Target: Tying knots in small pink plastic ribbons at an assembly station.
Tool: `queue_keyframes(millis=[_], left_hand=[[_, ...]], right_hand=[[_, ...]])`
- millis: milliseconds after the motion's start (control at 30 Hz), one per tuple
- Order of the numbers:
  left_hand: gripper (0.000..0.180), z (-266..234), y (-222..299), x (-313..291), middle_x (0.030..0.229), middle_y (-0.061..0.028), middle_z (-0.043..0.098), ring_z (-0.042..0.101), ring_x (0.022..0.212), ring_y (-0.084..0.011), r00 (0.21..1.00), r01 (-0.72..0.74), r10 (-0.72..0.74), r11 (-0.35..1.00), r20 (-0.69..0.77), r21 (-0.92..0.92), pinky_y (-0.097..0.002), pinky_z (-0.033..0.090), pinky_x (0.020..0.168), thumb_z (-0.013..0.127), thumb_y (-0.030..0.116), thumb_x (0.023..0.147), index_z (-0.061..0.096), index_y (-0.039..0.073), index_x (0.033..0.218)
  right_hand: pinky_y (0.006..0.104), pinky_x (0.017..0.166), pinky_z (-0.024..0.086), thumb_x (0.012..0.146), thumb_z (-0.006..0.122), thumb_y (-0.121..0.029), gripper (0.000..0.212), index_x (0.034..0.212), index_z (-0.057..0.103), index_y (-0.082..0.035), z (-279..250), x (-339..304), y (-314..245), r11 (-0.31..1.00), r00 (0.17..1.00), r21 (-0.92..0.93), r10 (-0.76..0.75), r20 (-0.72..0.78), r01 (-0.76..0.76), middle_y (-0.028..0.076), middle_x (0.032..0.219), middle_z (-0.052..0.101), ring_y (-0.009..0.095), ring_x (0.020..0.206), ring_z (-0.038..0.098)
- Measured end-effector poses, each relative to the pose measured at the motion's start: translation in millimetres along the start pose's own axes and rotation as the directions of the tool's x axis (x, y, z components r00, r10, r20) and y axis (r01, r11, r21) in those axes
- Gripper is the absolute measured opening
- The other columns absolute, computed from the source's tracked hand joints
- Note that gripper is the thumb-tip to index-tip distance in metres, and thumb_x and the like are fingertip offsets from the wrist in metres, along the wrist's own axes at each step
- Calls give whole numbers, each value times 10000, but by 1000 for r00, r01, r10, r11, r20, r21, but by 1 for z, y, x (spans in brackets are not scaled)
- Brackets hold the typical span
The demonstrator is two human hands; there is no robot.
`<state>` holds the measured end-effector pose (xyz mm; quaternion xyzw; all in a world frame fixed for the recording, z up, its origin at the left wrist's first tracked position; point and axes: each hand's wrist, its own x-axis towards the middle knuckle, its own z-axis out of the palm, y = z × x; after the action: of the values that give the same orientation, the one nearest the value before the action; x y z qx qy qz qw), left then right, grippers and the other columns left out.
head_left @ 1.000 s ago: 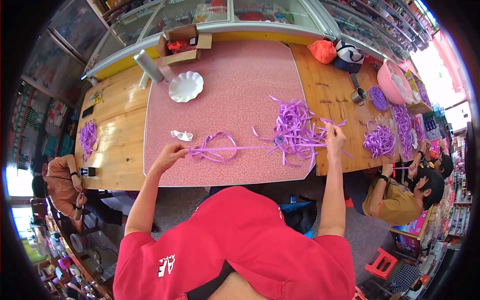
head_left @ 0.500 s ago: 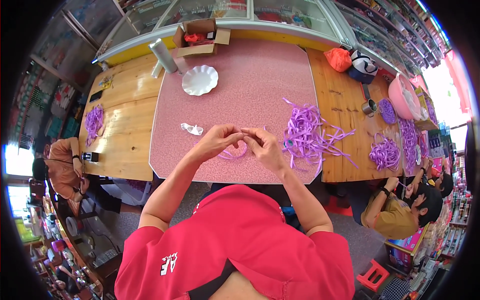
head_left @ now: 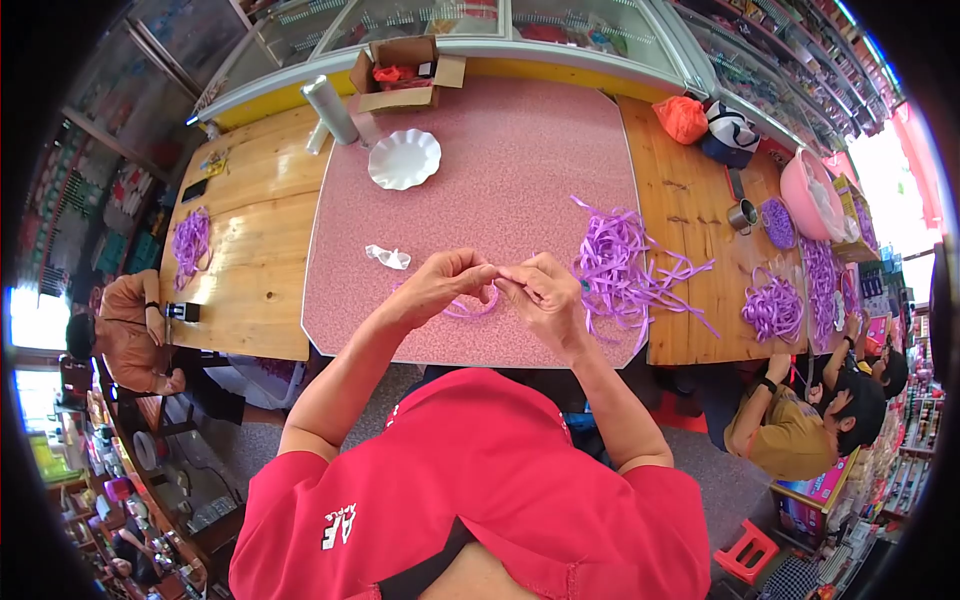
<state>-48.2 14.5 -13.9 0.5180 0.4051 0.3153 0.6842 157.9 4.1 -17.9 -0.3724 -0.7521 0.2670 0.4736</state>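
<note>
Left hand (head_left: 440, 288): fingertips together, over a purple ribbon loop (head_left: 472, 314) near the front edge of the pink counter (head_left: 345, 320). Right hand (head_left: 548, 302): fingertips together, meeting the left — clamped ribbon indiscernible. Ribbon pile (head_left: 608, 258): right edge.

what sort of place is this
Probably a small shop doubling as a workroom: packed shelves and glass cases stand around a pink-topped table with a pile of purple ribbon.

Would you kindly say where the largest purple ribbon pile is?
In the head view, the purple ribbon pile lies right of the right hand, on the pink mat, strands crossing its right edge.
</note>
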Motion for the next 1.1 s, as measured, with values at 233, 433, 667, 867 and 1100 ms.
queue_keyframes(millis=[233, 433, 667, 867, 1100], left_hand=[[255, 4, 3, 0, 864, -19, 641, 595, 855, -98, 983, -144, 156, 982, -93, 119, -269, 484, 794, 583, 264, 993, 612, 12, 1014], [207, 21, 12, -2, 961, -87, 694, 659, 958, -184, 896, -375, 439, 831, -71, 410, -314, 510, 838, 650, 143, 928, 664, 4, 1080], [169, 25, 7, 4, 907, -105, 683, 665, 907, -265, 725, -470, 689, 490, 4, 734, -376, 512, 864, 722, 29, 816, 673, 23, 978], [191, 29, 10, 6, 940, -92, 663, 631, 948, -294, 709, -409, 702, 342, 59, 846, -437, 446, 958, 704, 55, 813, 634, 54, 991], [132, 25, 11, 9, 975, -86, 673, 635, 968, -263, 732, -470, 658, 296, 179, 832, -452, 414, 1005, 671, 105, 856, 626, 51, 967]], right_hand=[[267, 511, 420, 797, 759, -11, 102, 888, 722, -38, -8, 0, -3, 997, 997, 3, 79, -15, -79, 34, 761, 590, 116, 617, 547], [239, 510, 357, 803, 754, 7, 114, 908, 730, -32, -11, 0, -2, 989, 991, 89, 124, -58, -119, -3, 752, 550, 72, 620, 479], [214, 538, 369, 840, 734, -9, 66, 906, 727, -19, -8, -3, -3, 939, 965, 243, 260, -31, -245, -15, 756, 545, 56, 645, 477], [228, 554, 398, 854, 726, -35, 51, 903, 728, -25, -10, -3, -4, 875, 922, 304, 387, 25, -376, 2, 792, 579, 65, 664, 514], [219, 524, 381, 841, 721, 3, 48, 886, 713, -12, -15, -1, -4, 971, 975, 101, 220, -40, -215, 10, 753, 564, 59, 621, 501]])
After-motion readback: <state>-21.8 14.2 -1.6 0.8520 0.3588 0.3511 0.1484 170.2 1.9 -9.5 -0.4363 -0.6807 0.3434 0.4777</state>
